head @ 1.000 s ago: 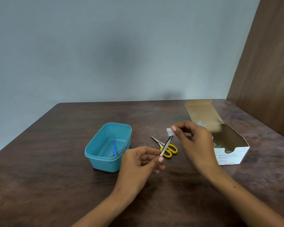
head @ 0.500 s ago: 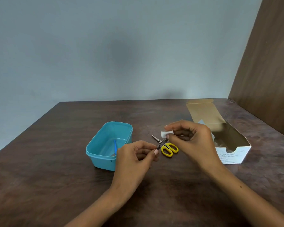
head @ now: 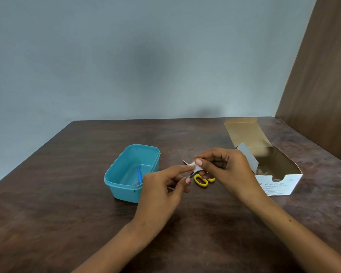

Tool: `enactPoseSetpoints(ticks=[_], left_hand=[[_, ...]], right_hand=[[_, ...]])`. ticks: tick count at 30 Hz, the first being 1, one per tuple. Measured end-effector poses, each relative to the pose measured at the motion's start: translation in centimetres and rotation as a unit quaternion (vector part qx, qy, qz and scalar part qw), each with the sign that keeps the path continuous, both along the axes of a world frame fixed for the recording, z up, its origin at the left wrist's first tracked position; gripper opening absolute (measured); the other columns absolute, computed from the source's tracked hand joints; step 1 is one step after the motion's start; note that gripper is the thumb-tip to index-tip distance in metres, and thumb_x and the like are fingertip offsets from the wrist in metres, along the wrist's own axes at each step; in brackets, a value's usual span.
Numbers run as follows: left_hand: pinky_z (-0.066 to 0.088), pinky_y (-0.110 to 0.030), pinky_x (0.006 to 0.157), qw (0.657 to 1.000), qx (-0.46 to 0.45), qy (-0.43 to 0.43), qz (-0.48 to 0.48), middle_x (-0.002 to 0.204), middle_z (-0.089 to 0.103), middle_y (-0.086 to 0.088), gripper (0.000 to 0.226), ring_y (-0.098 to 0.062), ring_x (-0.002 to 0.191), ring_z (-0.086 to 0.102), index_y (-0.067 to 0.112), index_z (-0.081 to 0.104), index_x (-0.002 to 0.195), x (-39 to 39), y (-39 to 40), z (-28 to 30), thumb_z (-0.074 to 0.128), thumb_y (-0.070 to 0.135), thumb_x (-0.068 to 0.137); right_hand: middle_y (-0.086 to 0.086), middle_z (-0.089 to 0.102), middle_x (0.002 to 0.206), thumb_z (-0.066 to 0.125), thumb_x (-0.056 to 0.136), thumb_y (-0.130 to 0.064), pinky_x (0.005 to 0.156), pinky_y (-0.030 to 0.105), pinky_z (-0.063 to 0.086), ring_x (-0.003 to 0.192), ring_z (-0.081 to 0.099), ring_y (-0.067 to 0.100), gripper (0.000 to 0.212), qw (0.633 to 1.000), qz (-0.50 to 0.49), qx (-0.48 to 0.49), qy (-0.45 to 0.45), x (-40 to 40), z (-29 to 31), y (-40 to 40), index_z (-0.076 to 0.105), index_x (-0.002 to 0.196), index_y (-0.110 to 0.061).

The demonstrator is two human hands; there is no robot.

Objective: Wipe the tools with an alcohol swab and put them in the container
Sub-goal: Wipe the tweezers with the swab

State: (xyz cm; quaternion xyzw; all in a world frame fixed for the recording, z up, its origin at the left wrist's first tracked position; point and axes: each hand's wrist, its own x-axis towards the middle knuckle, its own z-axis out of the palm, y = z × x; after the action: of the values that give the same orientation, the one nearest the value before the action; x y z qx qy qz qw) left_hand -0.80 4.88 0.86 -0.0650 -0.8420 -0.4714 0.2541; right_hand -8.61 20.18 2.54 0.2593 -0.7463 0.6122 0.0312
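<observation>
My left hand (head: pixel 161 186) pinches the metal tool (head: pixel 191 174); right fingers (head: pixel 198 162) clamp the alcohol swab (head: pixel 195 166) — stroke firmly tipward.

Above the brown table (head: pixel 67 213), the left hand (head: pixel 161 192) pinches a thin metal tool (head: pixel 191 174) while the right hand (head: pixel 224 170) pinches a white swab (head: pixel 195 166) around it. Yellow-handled scissors (head: pixel 201 181) lie beneath, between the teal container (head: pixel 126 191) and the open swab box (head: pixel 280 186).

Plain indoor room, kind unclear: dark wood-grain table (head: pixel 67 203), bare grey-blue wall (head: pixel 126 56), brown wood panel (head: pixel 323 85).
</observation>
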Motion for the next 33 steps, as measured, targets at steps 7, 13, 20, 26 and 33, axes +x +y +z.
enactPoseSetpoints(ticks=[7,13,20,26,33], left_hand=[[0.057,-0.019,0.068,0.999,-0.041,-0.009,-0.006,0.071,0.069,0.015,0.05,0.002,0.07,0.067,0.038,0.053,0.122,-0.1,-0.2,-0.1,0.067,0.009,0.084],[0.055,-0.016,0.066,0.999,-0.025,-0.024,-0.011,0.069,0.071,0.007,0.048,-0.001,0.067,0.068,0.033,0.057,0.123,-0.2,-0.4,-0.2,0.068,0.009,0.083],[0.059,-0.028,0.057,0.99,0.116,-0.085,-0.015,0.069,0.074,-0.001,0.024,-0.008,0.066,0.072,0.018,0.052,0.091,-0.1,-0.1,0.2,0.072,0.012,0.079],[0.056,-0.021,0.052,0.988,0.144,-0.062,-0.005,0.07,0.073,-0.006,0.024,-0.009,0.065,0.072,0.014,0.048,0.084,-0.2,-0.1,0.3,0.07,0.007,0.081],[0.06,-0.031,0.057,0.998,0.048,0.008,0.026,0.072,0.07,-0.005,0.029,-0.006,0.069,0.071,0.021,0.046,0.078,-0.4,-0.4,-0.1,0.071,0.006,0.08]], right_hand=[[0.005,0.075,0.085,0.071,0.078,0.001,0.067,0.031,0.06,0.079,0.072,0.019,0.023,0.997,0.058,0.009,-0.055,0.0,0.2,0.3,0.074,0.089,-0.019],[0.007,0.075,0.082,0.072,0.079,-0.006,0.062,0.025,0.058,0.076,0.072,0.017,0.013,0.997,0.046,0.017,-0.054,-0.1,0.0,0.3,0.075,0.09,-0.012],[-0.01,0.072,0.085,0.069,0.083,-0.019,0.069,0.03,0.055,0.08,0.067,0.006,0.005,0.96,-0.098,0.115,0.236,-0.8,0.1,0.8,0.073,0.083,-0.021],[-0.01,0.072,0.092,0.07,0.081,-0.022,0.063,0.032,0.056,0.084,0.067,0.006,0.011,0.885,0.031,0.28,0.372,-0.1,0.3,0.7,0.075,0.09,-0.025],[-0.011,0.075,0.091,0.061,0.083,-0.035,0.07,0.033,0.055,0.086,0.068,0.0,0.022,0.934,0.062,0.221,0.275,0.3,0.9,0.9,0.075,0.097,-0.026]])
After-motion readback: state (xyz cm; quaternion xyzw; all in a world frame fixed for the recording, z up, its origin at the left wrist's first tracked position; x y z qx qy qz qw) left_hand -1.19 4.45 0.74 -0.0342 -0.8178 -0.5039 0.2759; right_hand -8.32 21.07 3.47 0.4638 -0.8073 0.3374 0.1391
